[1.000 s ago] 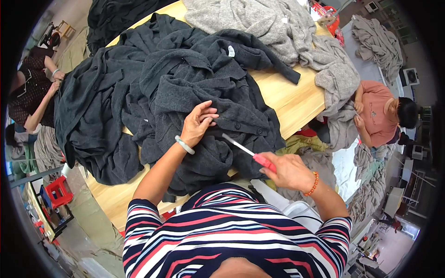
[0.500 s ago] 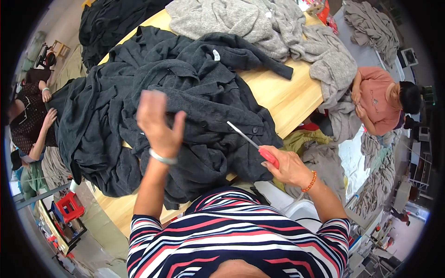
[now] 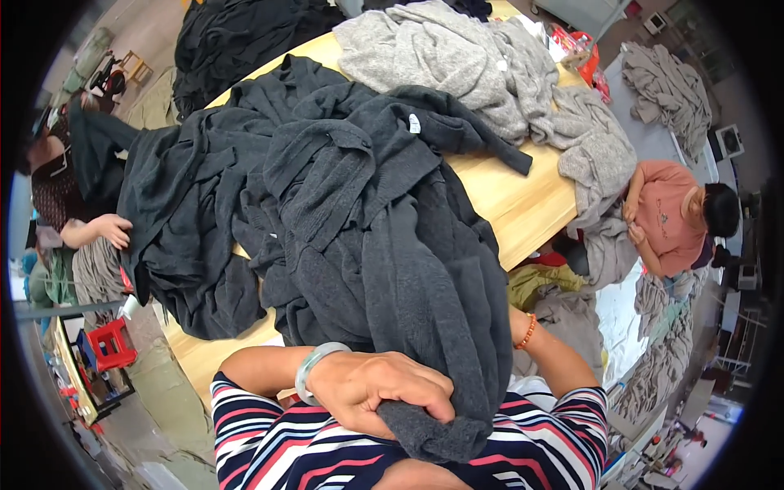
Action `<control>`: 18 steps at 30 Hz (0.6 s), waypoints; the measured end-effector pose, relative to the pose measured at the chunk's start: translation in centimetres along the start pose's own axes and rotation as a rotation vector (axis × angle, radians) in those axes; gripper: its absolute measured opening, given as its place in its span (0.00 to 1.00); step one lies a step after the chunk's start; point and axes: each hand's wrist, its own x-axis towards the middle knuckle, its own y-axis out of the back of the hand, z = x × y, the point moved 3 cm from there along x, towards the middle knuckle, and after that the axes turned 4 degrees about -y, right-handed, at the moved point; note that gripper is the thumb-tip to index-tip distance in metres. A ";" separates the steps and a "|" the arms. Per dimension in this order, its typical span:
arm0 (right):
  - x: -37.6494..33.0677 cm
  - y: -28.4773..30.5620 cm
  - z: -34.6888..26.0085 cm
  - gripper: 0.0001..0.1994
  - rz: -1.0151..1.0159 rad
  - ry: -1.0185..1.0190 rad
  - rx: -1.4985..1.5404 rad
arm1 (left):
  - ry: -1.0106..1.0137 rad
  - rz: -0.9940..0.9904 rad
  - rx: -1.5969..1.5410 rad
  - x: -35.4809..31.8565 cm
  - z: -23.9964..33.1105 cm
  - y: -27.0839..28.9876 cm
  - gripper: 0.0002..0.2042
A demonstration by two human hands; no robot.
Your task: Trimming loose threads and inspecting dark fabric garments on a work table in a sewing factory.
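My left hand, with a pale bangle on its wrist, is closed on a bunched end of a dark grey knit cardigan close to my chest. The cloth stretches from that fist up to the pile of dark grey knitwear on the table. Behind the right edge of the raised cloth is my right hand. Only its back edge and a beaded bracelet show, so its fingers and anything in them are hidden. A white label shows on the upper part of the pile.
Light grey knitwear covers the far side of the wooden table. Black garments lie at the far left. One person handles the pile's left end; another person works at the right. A red crate stands lower left.
My left hand has come down from above the pile and pulled a cardigan end toward my chest. The red-handled tool in my right hand has gone out of sight behind the cloth.
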 end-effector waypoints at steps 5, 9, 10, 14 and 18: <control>3.1 1.6 -4.6 0.21 -0.013 0.046 -0.136 | -0.111 0.041 0.096 -1.2 1.3 -2.4 0.13; 6.1 2.9 -8.3 0.21 -0.045 0.114 -0.257 | -0.229 -0.079 0.365 1.0 2.6 -4.7 0.13; 6.4 3.2 -9.2 0.21 -0.044 0.120 -0.290 | -0.289 -0.081 0.470 1.4 3.3 -5.2 0.13; 6.3 5.2 -12.5 0.20 0.039 0.111 -0.436 | -0.636 0.089 1.002 0.7 5.1 -5.0 0.13; 4.7 8.0 -15.7 0.20 0.271 0.078 -0.598 | -0.742 0.939 1.080 -3.6 5.8 2.3 0.23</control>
